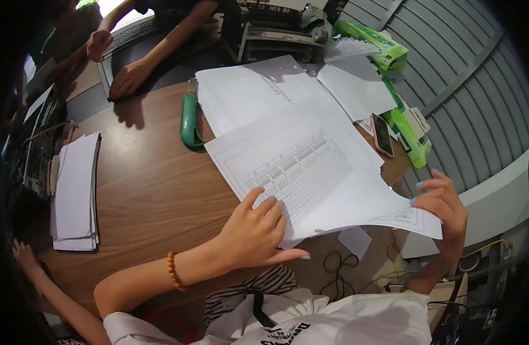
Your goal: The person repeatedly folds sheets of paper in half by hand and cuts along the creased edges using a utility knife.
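Observation:
A large printed sheet of paper (362, 198) with a dense table lies over other sheets. My left hand (254, 227), with a bead bracelet (173, 270) on its wrist, rests on the sheet's near part, fingers bent and thumb stretched apart. At the sheet's right end, my right hand (445, 207) grips the edge, which curves up off the desk; that hand's thumb is hard to make out. Beyond lies a stack of printed paper (247, 92), with a green-handled tool (189, 121) along its left side; its metal end points away from me.
Another stack of paper (75, 195) lies at the desk's left. A phone (382, 135) and green packets (411, 138) sit at the right edge. Across the desk (143, 167), another person's hands (129, 79) are near a keyboard (129, 34). Another person's hand (27, 259) shows lower left.

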The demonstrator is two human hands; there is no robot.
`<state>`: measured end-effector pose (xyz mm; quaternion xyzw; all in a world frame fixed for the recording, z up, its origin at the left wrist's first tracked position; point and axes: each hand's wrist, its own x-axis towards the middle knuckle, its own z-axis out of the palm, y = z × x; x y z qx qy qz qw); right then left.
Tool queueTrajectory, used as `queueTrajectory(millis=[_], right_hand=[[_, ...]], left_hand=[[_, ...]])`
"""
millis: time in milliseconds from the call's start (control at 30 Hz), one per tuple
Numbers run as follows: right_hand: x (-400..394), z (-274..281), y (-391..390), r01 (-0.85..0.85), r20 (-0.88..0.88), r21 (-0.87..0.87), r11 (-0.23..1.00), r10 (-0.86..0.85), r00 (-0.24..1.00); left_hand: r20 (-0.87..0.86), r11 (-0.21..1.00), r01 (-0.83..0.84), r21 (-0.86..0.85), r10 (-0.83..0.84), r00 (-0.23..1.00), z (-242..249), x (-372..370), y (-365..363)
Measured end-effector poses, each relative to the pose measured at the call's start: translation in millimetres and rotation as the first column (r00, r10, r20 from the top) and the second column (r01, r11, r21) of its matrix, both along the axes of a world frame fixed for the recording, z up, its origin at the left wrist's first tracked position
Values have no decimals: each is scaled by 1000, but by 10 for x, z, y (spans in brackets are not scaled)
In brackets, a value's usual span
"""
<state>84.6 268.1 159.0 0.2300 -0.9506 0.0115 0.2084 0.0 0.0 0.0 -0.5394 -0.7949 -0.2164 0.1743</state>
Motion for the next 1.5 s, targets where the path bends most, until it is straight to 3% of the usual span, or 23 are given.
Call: queueTrajectory(millis=[67,100,167,200,233,300,367,433,467,533,600,700,733,767,800,867,900,933,1033,1133,1300,1367,1500], right_hand=[[-173,38,-140,-142,-21,47,989,143,989],[-268,-41,-339,-140,-51,3,990,140,989],[-367,-49,-583,-262,27,-6,965,262,965],[-406,-65,-638,-252,38,-22,967,253,967],[-444,-80,-677,-304,69,8,953,302,951],[-457,-136,-756,-349,102,60,935,342,934],[-423,-376,-788,-200,-365,-260,945,95,926],[-268,-592,-612,-152,-349,-241,959,61,935],[-209,-749,-525,-138,-320,-262,955,49,946],[-251,-958,-441,-118,-289,-285,951,32,957],[-338,-1073,-414,18,-130,-26,1000,-21,991],[-470,-1287,-371,-1,-32,-36,999,0,999],[-493,-1325,-357,-5,-30,-34,999,4,1000],[-517,-1367,-358,-8,-12,-69,998,7,1000],[-530,-1408,-375,-10,10,-109,994,11,1000],[-574,-1439,-386,-5,32,-102,995,8,999],[-609,-1456,-386,2,44,-84,996,2,999],[-643,-1477,-378,4,58,-65,998,0,998],[-727,-1476,-399,-26,79,-62,998,30,996],[-804,-1492,-422,-24,101,-62,998,30,994],[-926,-1498,-446,-39,129,-17,999,41,991],[-966,-1497,-460,-41,151,-7,999,41,988],[-1046,-1503,-471,-73,158,-1,997,72,985]], left_hand=[[289,999,-40,8,36,957,119,75,42],[265,998,-39,-39,48,963,208,44,-75],[556,943,-21,333,-179,812,323,115,-29],[604,902,-33,430,-260,753,369,150,-20],[613,907,-27,419,-261,746,384,173,-56],[743,872,-186,454,-254,620,407,181,-64],[738,784,-290,549,-292,608,357,134,-12],[897,703,-581,411,-426,118,411,40,-38],[861,640,-617,458,-493,127,391,8,-26],[886,651,-629,426,-439,146,352,-64,-68],[916,681,-633,368,-382,122,305,-128,-92],[874,586,-703,403,-475,104,311,-143,-76],[879,634,-668,389,-473,62,354,-170,-135],[881,633,-673,384,-469,62,313,-178,-87],[832,501,-668,550,-260,490,278,-187,2],[619,428,-579,694,55,783,218,-138,11],[384,741,-417,526,231,894,290,-90,-54],[82,936,-283,210,272,959,329,-53,-99],[205,981,-182,64,166,965,129,89,17],[134,966,-260,-6,259,957,-26,3,-1],[155,957,-292,-3,288,945,-155,-119,-28],[135,946,-317,75,305,943,-229,-140,-20],[207,940,-340,-1,333,920,-209,-145,-42]])
